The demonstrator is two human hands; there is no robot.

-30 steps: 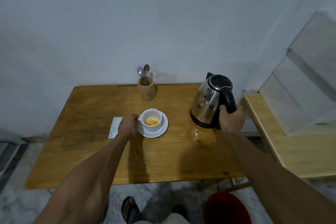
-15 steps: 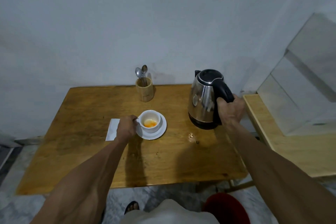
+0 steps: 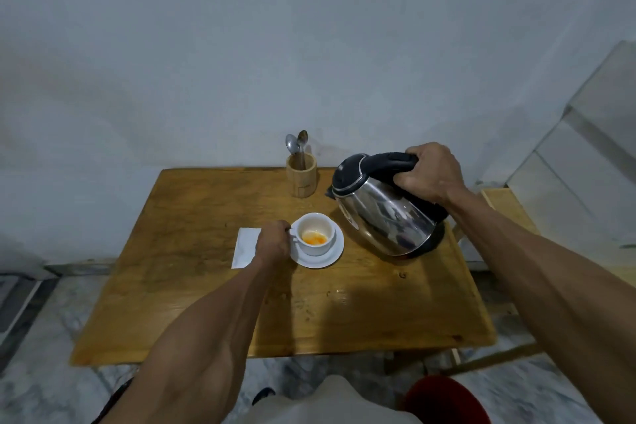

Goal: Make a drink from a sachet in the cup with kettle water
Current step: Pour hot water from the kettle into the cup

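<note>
The cup point(image 3: 315, 233), holding orange powder on its saucer point(image 3: 330, 260), is steadied at the handle by the left hand point(image 3: 273, 244), fingers pinched. Beyond, the tilted steel kettle point(image 3: 382, 213) is carried by its black handle, right hand point(image 3: 428, 174) clenched; judged heavy, slick-walled, probably hot.

Both forearms are bare from the lower frame edge to the wrists; no sleeve edge shows on either. The left hand point(image 3: 273, 244) and right hand point(image 3: 430, 172) are bare, without gloves. No ring, watch or band can be made out on either wrist or on the fingers that show. The forearms are lean, with muscle and tendon lines visible along their length. At bottom centre, a pale, light-coloured garment point(image 3: 330, 403) covers the torso or lap. Beside it, a dark shoe point(image 3: 263, 394) shows partly; its type cannot be told.
</note>
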